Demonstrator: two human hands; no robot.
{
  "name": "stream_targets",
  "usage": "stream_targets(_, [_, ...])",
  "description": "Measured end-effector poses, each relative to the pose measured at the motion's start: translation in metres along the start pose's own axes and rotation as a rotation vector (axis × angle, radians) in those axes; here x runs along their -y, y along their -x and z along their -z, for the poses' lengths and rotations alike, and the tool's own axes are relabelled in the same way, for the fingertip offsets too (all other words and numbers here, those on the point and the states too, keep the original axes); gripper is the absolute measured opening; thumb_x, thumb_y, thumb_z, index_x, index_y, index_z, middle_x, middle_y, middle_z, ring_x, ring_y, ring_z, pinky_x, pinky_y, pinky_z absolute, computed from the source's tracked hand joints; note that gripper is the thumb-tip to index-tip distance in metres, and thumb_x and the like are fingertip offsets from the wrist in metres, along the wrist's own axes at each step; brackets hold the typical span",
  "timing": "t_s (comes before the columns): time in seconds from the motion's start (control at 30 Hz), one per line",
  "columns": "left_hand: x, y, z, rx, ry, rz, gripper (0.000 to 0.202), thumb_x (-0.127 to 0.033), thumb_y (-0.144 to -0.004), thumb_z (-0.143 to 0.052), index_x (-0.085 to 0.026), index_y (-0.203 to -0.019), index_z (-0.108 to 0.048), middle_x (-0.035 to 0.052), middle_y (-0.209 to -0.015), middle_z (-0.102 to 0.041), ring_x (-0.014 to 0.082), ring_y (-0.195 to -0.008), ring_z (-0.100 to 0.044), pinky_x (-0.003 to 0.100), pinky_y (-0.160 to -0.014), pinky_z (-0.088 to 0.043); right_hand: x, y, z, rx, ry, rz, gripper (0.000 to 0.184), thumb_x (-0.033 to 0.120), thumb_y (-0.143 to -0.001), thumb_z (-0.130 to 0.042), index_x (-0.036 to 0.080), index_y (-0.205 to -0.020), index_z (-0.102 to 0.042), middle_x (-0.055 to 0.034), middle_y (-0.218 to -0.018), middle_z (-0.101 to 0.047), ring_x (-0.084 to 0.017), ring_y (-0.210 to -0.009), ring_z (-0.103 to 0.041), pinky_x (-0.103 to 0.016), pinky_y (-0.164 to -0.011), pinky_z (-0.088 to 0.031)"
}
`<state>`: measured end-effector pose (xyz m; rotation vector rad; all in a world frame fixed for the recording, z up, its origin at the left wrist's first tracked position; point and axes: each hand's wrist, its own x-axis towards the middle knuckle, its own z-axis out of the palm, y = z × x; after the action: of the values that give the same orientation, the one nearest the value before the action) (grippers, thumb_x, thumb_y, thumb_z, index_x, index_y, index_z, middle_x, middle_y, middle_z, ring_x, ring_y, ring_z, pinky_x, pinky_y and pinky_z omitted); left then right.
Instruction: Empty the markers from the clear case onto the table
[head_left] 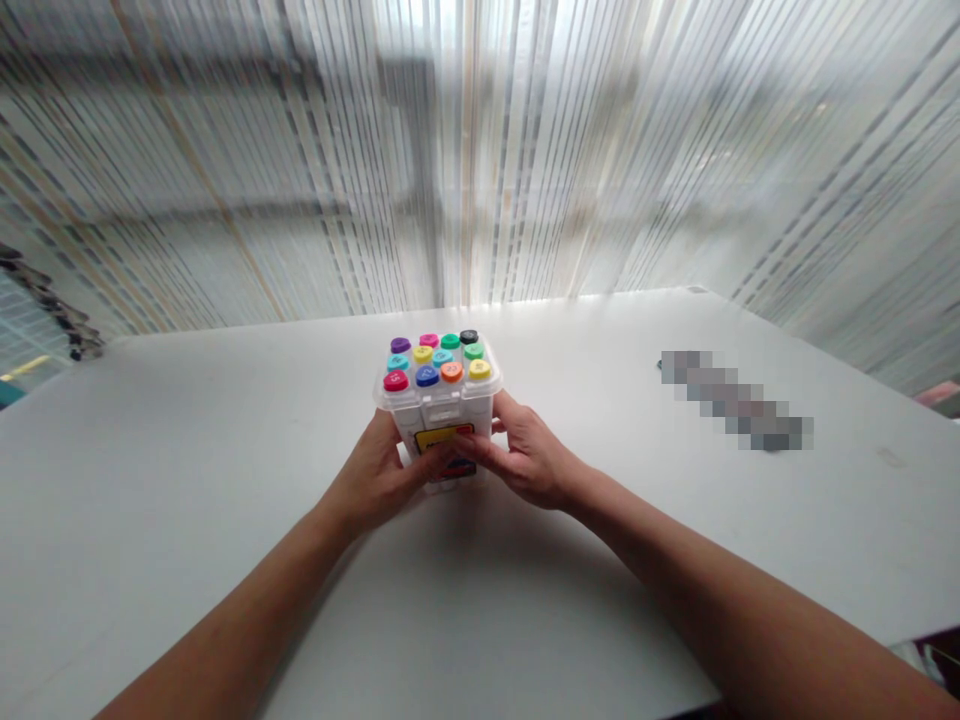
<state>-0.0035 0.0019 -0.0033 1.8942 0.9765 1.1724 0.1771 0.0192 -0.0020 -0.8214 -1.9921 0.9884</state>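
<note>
A clear plastic case of markers (pixel 442 410) stands upright on the white table, near its middle. Several coloured marker caps (pixel 427 375) show at its top, some bearing numbers. A clear latch sits at the front of the rim, above a yellow and dark label (pixel 444 440). My left hand (pixel 382 465) is closed round the left side of the case, its thumb across the label. From the right, my right hand (pixel 525 455) grips the same case, its thumb on the front too. The other fingers are partly hidden behind the case.
On the right of the white table (pixel 225 430) lies a long thin item (pixel 731 400), blurred out by pixelation. Behind the table hangs a striped, see-through curtain (pixel 465 150). Dark ruffled trim (pixel 49 305) shows at the far left edge.
</note>
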Motion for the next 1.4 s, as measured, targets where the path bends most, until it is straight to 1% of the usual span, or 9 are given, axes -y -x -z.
stream_targets(0.17, [0.0002,0.0004,0.0006,0.007,-0.003,0.009,0.039,-0.042,-0.082,-0.061,-0.015,-0.111,-0.064,0.0120,-0.111,-0.068,0.0271,-0.105,-0.061,0.035,-0.091,-0.047,0.0013,0.0000,0.0001,-0.005,-0.004,0.003,0.047,0.058,-0.082,-0.053,0.019,-0.108,-0.050,-0.0072,-0.095,-0.063,-0.020,-0.079,-0.059,-0.037,-0.074,-0.050])
stream_targets(0.33, [-0.0006,0.0007,0.0001,-0.014,0.019,0.021,0.039,-0.043,-0.081,-0.062,-0.015,-0.107,-0.064,0.0126,-0.113,-0.068,0.0265,-0.102,-0.063,0.035,-0.088,-0.049,0.0013,-0.0004,0.0000,0.001,-0.017,0.006,0.050,0.058,-0.081,-0.053,0.017,-0.109,-0.049,-0.0091,-0.096,-0.063,-0.021,-0.080,-0.059,-0.038,-0.075,-0.049])
stream_targets(0.53, [-0.0001,0.0009,0.0001,-0.006,0.018,0.010,0.037,-0.042,-0.082,-0.062,-0.015,-0.107,-0.064,0.0118,-0.112,-0.068,0.0268,-0.106,-0.061,0.035,-0.091,-0.048,-0.0006,-0.0005,-0.0002,-0.001,-0.007,0.017,0.046,0.057,-0.082,-0.053,0.019,-0.108,-0.050,-0.0068,-0.094,-0.063,-0.020,-0.079,-0.059,-0.037,-0.075,-0.050])
stream_targets(0.77, [0.0011,0.0012,0.0002,-0.030,0.027,0.051,0.038,-0.042,-0.079,-0.063,-0.014,-0.105,-0.063,0.0127,-0.109,-0.068,0.0286,-0.105,-0.060,0.039,-0.092,-0.047,-0.0012,0.0001,0.0001,-0.003,-0.029,0.010,0.045,0.056,-0.081,-0.056,0.019,-0.108,-0.051,-0.0065,-0.095,-0.063,-0.021,-0.082,-0.060,-0.038,-0.077,-0.049])
stream_targets(0.87, [0.0046,0.0030,-0.0005,-0.021,0.065,0.091,0.038,-0.038,-0.078,-0.066,-0.014,-0.107,-0.059,0.0137,-0.117,-0.063,0.0286,-0.106,-0.060,0.039,-0.090,-0.049,-0.0033,-0.0015,-0.0015,0.003,-0.151,-0.008,0.047,0.055,-0.079,-0.059,0.019,-0.109,-0.050,-0.0072,-0.099,-0.064,-0.022,-0.086,-0.061,-0.039,-0.081,-0.049])
stream_targets(1.03, [0.0076,0.0042,-0.0021,0.005,0.158,0.114,0.060,-0.029,-0.071,-0.074,-0.023,-0.120,-0.040,0.0085,-0.117,-0.061,0.0257,-0.105,-0.061,0.036,-0.086,-0.052,-0.0028,-0.0068,-0.0026,-0.024,-0.571,-0.053,0.047,0.054,-0.077,-0.062,0.020,-0.105,-0.046,-0.0070,-0.101,-0.065,-0.022,-0.091,-0.062,-0.039,-0.083,-0.050])
stream_targets(1.17, [0.0041,0.0028,-0.0038,0.071,0.228,0.148,0.065,-0.026,-0.073,-0.073,-0.026,-0.123,-0.032,0.0079,-0.117,-0.061,0.0248,-0.105,-0.062,0.037,-0.086,-0.052,-0.0002,-0.0072,-0.0002,-0.056,-0.673,-0.102,0.045,0.049,-0.075,-0.066,0.022,-0.101,-0.042,-0.0051,-0.097,-0.067,-0.023,-0.092,-0.064,-0.041,-0.085,-0.050])
stream_targets(1.3, [0.0025,0.0029,-0.0079,0.129,0.287,0.152,0.062,-0.024,-0.072,-0.074,-0.024,-0.120,-0.035,0.0095,-0.121,-0.059,0.0247,-0.109,-0.060,0.036,-0.087,-0.052,-0.0023,-0.0064,0.0002,-0.120,-0.710,-0.103,0.061,0.048,-0.073,-0.067,0.023,-0.118,-0.034,-0.0056,-0.098,-0.068,-0.024,-0.093,-0.064,-0.043,-0.086,-0.050])
stream_targets(1.4, [0.0040,0.0038,-0.0091,0.093,0.263,0.196,0.059,-0.025,-0.072,-0.073,-0.023,-0.119,-0.038,0.0095,-0.113,-0.063,0.0249,-0.102,-0.063,0.037,-0.083,-0.054,-0.0033,-0.0070,0.0001,-0.135,-0.704,-0.091,0.078,0.046,-0.072,-0.068,0.024,-0.132,-0.023,-0.0088,-0.112,-0.064,-0.026,-0.102,-0.061,-0.044,-0.087,-0.049])
